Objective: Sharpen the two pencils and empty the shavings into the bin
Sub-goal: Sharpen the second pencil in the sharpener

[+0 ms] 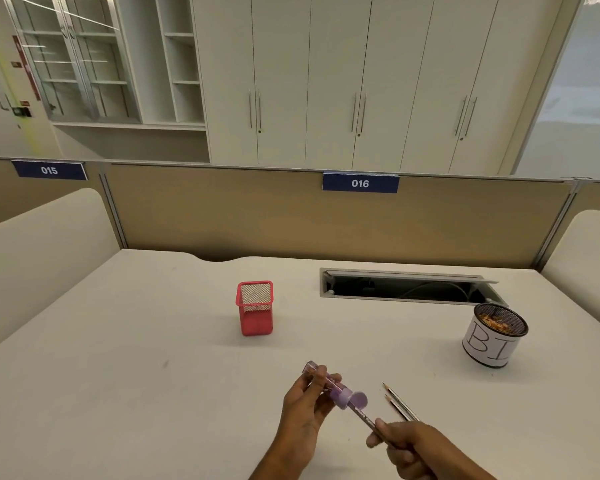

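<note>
Sharpening in progress near the desk's front edge.
The left hand (305, 400) grips a purple sharpener (329, 384); the right hand (413, 445) pinches a pencil (364, 415) whose tip sits in the sharpener's mouth. Two pointed pencils (397, 401) lie just beside the right hand. The bin (492, 344), toward the right edge, already holds shavings; emptying the sharpener appears to remain. A red mesh cup (255, 308) stands mid-desk (118, 341).
</note>
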A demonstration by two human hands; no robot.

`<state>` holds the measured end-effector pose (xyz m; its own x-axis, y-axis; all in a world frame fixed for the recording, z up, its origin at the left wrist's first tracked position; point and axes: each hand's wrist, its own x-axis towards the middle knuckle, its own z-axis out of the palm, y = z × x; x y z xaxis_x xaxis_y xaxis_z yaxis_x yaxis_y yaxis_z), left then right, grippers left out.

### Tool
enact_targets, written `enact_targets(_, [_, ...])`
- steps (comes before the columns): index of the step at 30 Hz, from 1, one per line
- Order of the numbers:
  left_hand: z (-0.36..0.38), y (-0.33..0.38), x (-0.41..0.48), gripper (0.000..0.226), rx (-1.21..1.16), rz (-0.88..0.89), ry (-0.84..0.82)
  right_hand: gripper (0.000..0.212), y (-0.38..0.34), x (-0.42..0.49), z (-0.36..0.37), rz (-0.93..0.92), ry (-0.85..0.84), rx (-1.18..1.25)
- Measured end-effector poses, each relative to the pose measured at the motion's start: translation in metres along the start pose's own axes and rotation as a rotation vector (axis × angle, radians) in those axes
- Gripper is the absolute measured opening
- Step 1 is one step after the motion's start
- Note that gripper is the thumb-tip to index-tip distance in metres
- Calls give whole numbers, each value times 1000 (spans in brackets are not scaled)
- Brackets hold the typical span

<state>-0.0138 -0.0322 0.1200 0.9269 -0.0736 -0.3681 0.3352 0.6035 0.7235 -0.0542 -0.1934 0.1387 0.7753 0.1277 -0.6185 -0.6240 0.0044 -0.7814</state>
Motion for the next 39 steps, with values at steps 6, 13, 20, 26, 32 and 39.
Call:
enact_targets(6, [-4, 7, 3, 10, -83, -30, -23, 19, 6, 5, -10, -566, 295, -606])
enact_targets(13, [-5, 0, 2, 11, -78, -65, -55, 36, 12, 17, -24, -1224, 751, -1375])
enact_targets(20, [-5, 1, -1, 11, 9, -87, -68, 29, -9, 1, -24, 9, 24, -186])
enact_targets(26, [-6, 5, 1, 11, -10, -80, -40, 16, -12, -3, -17, -27, -42, -222])
enact_targets(32, [-5, 7, 0, 10, -59, -88, -39, 22, -2, 9, -24, -797, 414, -977])
enact_targets(39, [-2, -1, 0, 12, -83, -110, -63, 24, 1, 12, -17, -846, 530, -1315])
